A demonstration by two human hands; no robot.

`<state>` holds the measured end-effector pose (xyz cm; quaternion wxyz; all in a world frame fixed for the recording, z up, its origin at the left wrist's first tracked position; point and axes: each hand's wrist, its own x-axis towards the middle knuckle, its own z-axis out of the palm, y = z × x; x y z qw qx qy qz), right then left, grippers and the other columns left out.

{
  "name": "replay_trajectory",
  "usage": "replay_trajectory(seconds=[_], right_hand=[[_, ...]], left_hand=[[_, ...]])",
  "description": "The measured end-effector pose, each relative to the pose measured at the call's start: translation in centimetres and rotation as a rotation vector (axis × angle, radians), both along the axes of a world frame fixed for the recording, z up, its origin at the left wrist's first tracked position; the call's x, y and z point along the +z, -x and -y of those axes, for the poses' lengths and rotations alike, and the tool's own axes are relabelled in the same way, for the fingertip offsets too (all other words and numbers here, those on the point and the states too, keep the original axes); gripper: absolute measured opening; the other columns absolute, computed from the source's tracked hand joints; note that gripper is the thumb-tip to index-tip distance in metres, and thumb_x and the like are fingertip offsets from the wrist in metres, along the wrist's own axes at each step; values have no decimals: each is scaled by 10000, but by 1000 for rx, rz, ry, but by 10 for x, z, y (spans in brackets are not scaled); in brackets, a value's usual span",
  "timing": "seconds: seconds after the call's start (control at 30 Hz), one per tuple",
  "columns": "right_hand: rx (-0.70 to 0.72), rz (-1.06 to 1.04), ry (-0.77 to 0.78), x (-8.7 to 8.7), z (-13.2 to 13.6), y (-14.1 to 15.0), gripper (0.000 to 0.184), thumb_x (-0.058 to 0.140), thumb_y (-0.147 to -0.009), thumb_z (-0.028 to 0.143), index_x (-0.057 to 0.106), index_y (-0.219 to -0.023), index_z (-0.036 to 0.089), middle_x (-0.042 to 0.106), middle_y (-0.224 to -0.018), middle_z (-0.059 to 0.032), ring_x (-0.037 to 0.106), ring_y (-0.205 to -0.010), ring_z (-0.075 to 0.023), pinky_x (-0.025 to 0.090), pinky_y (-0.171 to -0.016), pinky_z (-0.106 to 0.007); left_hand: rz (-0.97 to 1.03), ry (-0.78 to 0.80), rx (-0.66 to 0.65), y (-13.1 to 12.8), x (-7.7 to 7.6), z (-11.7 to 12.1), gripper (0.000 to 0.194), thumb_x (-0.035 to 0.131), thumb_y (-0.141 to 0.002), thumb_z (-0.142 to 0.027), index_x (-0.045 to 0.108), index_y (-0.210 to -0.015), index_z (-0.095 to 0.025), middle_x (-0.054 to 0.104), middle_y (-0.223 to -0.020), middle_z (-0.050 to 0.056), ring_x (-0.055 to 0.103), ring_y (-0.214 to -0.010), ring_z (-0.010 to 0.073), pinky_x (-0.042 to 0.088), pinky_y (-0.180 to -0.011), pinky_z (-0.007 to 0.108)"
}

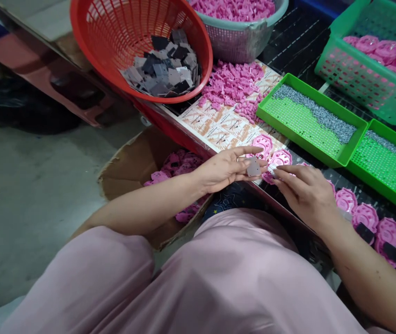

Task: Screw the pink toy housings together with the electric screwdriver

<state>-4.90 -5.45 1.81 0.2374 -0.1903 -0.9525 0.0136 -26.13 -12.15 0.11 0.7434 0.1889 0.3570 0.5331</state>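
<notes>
The left hand (224,167) grasps a flat grey plate (253,168), squarish and pierced with small holes, between thumb and fingers. The right hand (305,190), at the plate's 3 o'clock, pinches a small pale piece (272,170), its outline blurred. Glossy, moulded pink shells (262,143) lie just beside the hands at 12 o'clock. A red slatted plastic basket (114,37) of thin plates stands at 10, a jagged pink heap (233,83) at 11, green perforated trays (291,113) with silvery bits (323,118) at 2.

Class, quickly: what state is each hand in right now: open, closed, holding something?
Left hand: holding a flat grey plate.
Right hand: closed, pinching a small pale piece.
</notes>
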Motion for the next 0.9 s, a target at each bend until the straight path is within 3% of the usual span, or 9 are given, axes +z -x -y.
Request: replay_trajectory(seconds=[0.2, 0.27, 0.33, 0.43, 0.5, 0.57, 0.73, 0.8, 0.9], right_hand=[[-181, -323, 762, 8, 15, 19, 92, 651, -841, 287, 684, -885, 213, 721, -802, 1, 652, -651, -115, 528, -620, -242], [-179, -426, 863, 9, 11, 24, 92, 653, -839, 282, 703, -892, 226, 725, -816, 4, 660, -666, -117, 532, -609, -242], [-149, -434, 735, 7, 2, 28, 104, 649, -842, 254, 713, -921, 232, 724, -851, -7, 664, -709, -122, 527, -614, -244], [-84, -231, 209, 2, -13, 32, 121, 626, -852, 208, 716, -934, 203, 712, -912, -47, 641, -778, -152, 504, -637, -273], [-43, -27, -138, -1, -17, 34, 140, 615, -849, 182, 709, -952, 178, 699, -913, -64, 602, -792, -174, 472, -617, -282], [-20, 113, -334, -4, -17, 37, 164, 611, -840, 160, 698, -980, 156, 687, -888, -70, 558, -787, -185, 435, -581, -279], [-7, 268, -365, -10, -14, 45, 150, 583, -860, 182, 690, -949, 127, 667, -858, -96, 519, -769, -202, 425, -596, -308], [3, 255, -302, -7, -15, 45, 163, 566, -883, 231, 692, -922, 136, 671, -877, -102, 529, -762, -201, 454, -644, -329], [13, 34, -88, 9, -12, 35, 134, 592, -875, 217, 684, -946, 152, 683, -922, -85, 579, -793, -181, 491, -696, -325]], left_hand=[[-97, -278, 121, -24, 4, 2, 228, 764, -777, -287, 698, -965, -177, 716, -1046, 40, 646, -1074, 167, 465, -984, 272], [-188, -358, 173, -24, 8, 2, 206, 722, -815, -294, 693, -998, -204, 691, -1131, 26, 604, -1156, 176, 441, -1028, 286], [-324, -413, 253, -17, 11, 1, 267, 686, -843, -281, 658, -1105, -236, 627, -1261, 11, 521, -1269, 192, 406, -1073, 302], [-547, -447, 425, 5, 8, 1, 427, 673, -853, -317, 551, -1261, -294, 508, -1406, -11, 411, -1366, 224, 401, -1087, 340], [-650, -499, 496, 20, 0, 2, 470, 680, -847, -363, 517, -1284, -300, 489, -1421, 3, 425, -1354, 240, 420, -1076, 368], [-690, -562, 510, 29, -10, 5, 441, 682, -850, -372, 531, -1254, -280, 528, -1377, 24, 497, -1290, 229, 440, -1064, 372], [-660, -558, 543, 35, -26, 13, 314, 691, -848, -295, 608, -1146, -242, 633, -1226, 25, 627, -1094, 146, 503, -973, 278], [-650, -549, 560, 36, -27, 14, 298, 697, -838, -282, 627, -1124, -236, 651, -1193, 22, 647, -1044, 131, 515, -948, 262], [-656, -556, 566, 36, -29, 13, 282, 692, -835, -283, 639, -1106, -225, 667, -1156, 24, 666, -991, 129, 526, -933, 274]])
